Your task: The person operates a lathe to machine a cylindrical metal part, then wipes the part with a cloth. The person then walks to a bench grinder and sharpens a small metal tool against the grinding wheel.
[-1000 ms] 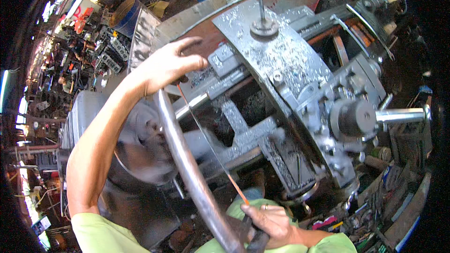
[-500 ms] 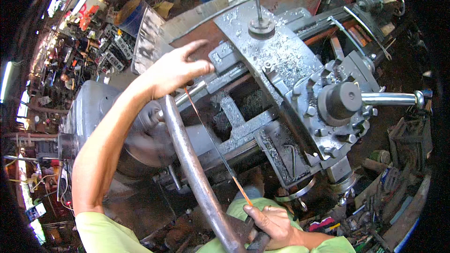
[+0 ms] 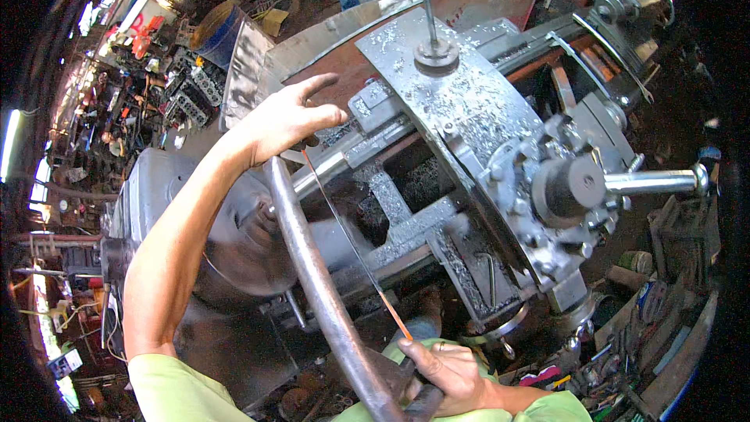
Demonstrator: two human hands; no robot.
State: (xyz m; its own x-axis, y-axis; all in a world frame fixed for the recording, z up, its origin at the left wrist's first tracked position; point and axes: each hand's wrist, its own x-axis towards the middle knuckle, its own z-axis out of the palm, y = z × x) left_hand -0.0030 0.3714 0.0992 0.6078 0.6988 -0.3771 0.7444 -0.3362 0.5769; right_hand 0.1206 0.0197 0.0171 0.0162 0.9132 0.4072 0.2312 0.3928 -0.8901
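Note:
A large hacksaw [image 3: 316, 270] with a curved metal tube frame slants across the lower middle. Its thin blade [image 3: 353, 246], orange near the handle, runs to the right of the frame over the lathe. At the far end of the saw is my left hand [image 3: 293, 119], its palm over the frame's tip; thumb and forefinger stick out, the other fingers are hidden. My right hand [image 3: 449, 371] is closed around the dark handle at the near end. Left of the blade, the lathe's round chuck [image 3: 250, 246] looks blurred. Whether the blade touches a workpiece is hard to tell.
Metal chips cover the lathe's carriage plate [image 3: 469, 70]. A bolted tool turret [image 3: 566, 187] with a chrome lever [image 3: 656, 181] stands to the right. Below it, a hex key [image 3: 491, 277] lies in a tray. A blue bucket [image 3: 215, 31] and engine parts [image 3: 187, 90] fill the upper left.
Both hands and the hacksaw have shifted slightly left together. The lathe sits a little lower in the view. My grip looks the same.

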